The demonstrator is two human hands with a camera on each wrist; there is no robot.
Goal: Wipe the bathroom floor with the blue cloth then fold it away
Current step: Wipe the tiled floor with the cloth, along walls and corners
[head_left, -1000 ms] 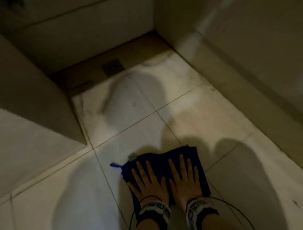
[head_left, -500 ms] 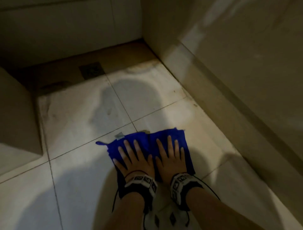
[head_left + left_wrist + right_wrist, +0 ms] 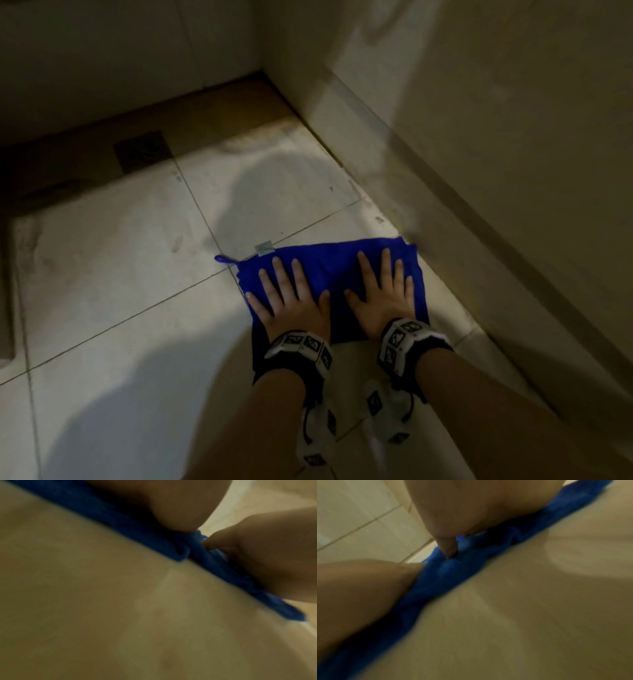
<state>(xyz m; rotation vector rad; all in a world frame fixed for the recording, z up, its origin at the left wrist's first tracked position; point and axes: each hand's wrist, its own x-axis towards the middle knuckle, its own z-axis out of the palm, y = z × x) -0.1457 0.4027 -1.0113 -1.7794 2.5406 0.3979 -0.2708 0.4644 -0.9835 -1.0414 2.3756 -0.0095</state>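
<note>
Both hands lay flat with fingers spread, gripping nothing: the left hand (image 3: 293, 301) and right hand (image 3: 383, 294) pressed side by side on the blue cloth (image 3: 329, 267). The cloth lay spread on the tiled floor (image 3: 137, 274), near the right-hand wall (image 3: 513, 171).

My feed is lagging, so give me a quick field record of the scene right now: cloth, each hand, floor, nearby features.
cloth: blue cloth spread flat on the tiled floor, right edge near the wall base
left hand: flat on the cloth, fingers straight and spread
right hand: flat on the cloth, fingers straight
cloth details: hanging loop and small tag at far left corner
drain: far left, apart from the cloth
stage: wiping, not yet folded away
</note>
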